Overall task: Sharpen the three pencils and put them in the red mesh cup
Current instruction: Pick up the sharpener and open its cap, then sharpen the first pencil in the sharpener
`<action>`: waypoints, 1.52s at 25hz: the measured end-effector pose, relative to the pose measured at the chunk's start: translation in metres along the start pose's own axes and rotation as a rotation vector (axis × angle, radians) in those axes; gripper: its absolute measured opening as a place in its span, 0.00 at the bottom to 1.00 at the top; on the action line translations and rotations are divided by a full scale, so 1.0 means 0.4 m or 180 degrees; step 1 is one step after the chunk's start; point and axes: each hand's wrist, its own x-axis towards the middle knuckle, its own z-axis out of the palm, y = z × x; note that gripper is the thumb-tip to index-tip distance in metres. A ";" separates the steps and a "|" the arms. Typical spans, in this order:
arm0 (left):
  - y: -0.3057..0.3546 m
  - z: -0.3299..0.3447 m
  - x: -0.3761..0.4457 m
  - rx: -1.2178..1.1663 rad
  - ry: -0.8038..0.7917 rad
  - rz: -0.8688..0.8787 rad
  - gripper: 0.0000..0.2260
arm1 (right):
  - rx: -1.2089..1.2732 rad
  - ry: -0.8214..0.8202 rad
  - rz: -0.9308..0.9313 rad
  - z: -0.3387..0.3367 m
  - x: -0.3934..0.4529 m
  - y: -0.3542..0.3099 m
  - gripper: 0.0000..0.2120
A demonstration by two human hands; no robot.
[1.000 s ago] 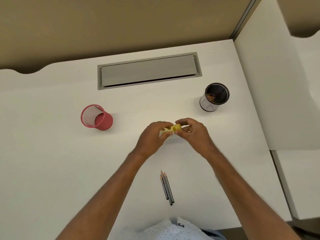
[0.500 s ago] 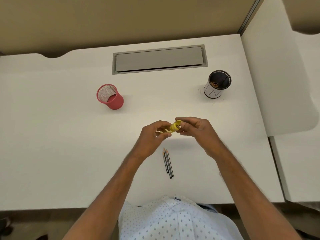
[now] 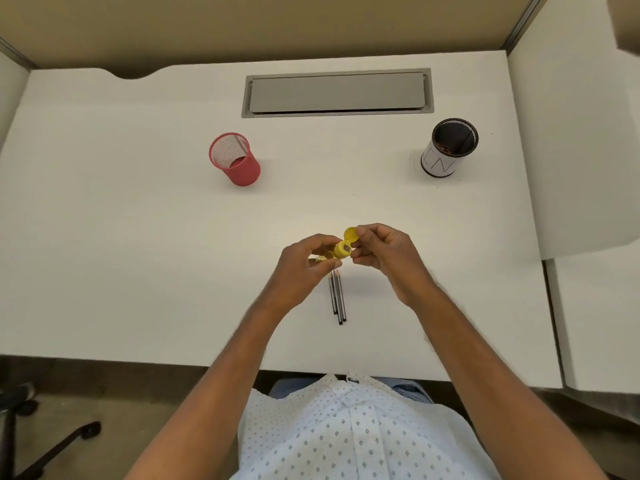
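A small yellow sharpener point(image 3: 341, 251) is held above the white desk point(image 3: 138, 254), its round lid point(image 3: 350, 233) flipped up and the blade opening showing. My left hand point(image 3: 304, 268) grips the sharpener's body. My right hand point(image 3: 384, 252) pinches the raised lid with its fingertips. Just below my hands, three dark pencils point(image 3: 337, 297) lie side by side on the desk, tips pointing away from me. The red mesh cup point(image 3: 234, 158) stands upright at the back left, nothing visible inside it.
A white cup with a dark inside point(image 3: 450, 147) stands at the back right and holds what look like shavings. A grey cable hatch point(image 3: 337, 93) is set into the desk's far side. A partition wall rises on the right.
The sharpener's lid has been flipped open by my right hand. The camera has tilted back, so the desk's near edge and my shirt now show.
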 end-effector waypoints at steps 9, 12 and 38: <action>-0.062 -0.042 -0.066 -0.0006 0.0379 -0.0286 0.13 | -0.3421 0.0202 -0.0031 0.023 -0.027 0.220 0.06; -0.073 -0.065 -0.066 -0.0007 0.0304 -0.0303 0.13 | -0.3531 0.0413 0.0056 0.042 -0.027 0.249 0.07; -0.123 -0.244 -0.041 0.0890 -0.0348 0.0531 0.14 | -0.4092 0.0894 -0.1663 0.283 -0.143 0.022 0.08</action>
